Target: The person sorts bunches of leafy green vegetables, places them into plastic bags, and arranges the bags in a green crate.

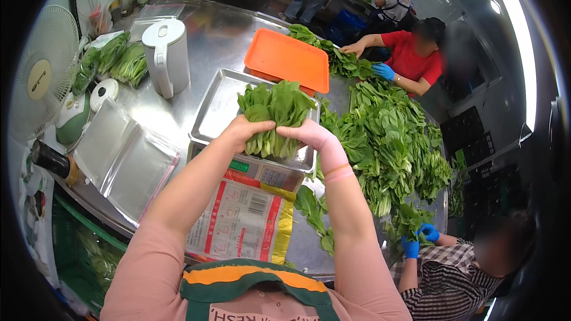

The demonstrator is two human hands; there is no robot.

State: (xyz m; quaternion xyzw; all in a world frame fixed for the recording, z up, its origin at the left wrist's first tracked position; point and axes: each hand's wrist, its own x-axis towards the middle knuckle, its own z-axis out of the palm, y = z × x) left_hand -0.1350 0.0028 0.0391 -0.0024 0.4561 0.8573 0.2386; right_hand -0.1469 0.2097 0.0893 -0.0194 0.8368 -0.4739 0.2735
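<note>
A bunch of leafy greens [279, 107] is held between my left hand [250, 131] and my right hand [312, 136], stems towards me, thumbs nearly meeting across it. A thin pinkish glove seems to cover my right hand, with a yellowish band at the wrist. Beneath the bunch lies a shallow metal tray [214, 104] on a digital scale [267, 174] with a lit green display. Whether the greens rest on the tray I cannot tell. Below the scale lies a printed plastic sack [243, 220]. A big heap of loose greens [388, 138] covers the table's right side.
Orange trays [287, 60] sit behind the scale. To the left are clear plastic bags [138, 165], a white pitcher [167, 60], bagged greens [129, 64], a black-capped bottle [53, 160] and a fan [42, 78]. Co-workers handle greens at the right; another in blue gloves stands across the metal table [214, 22].
</note>
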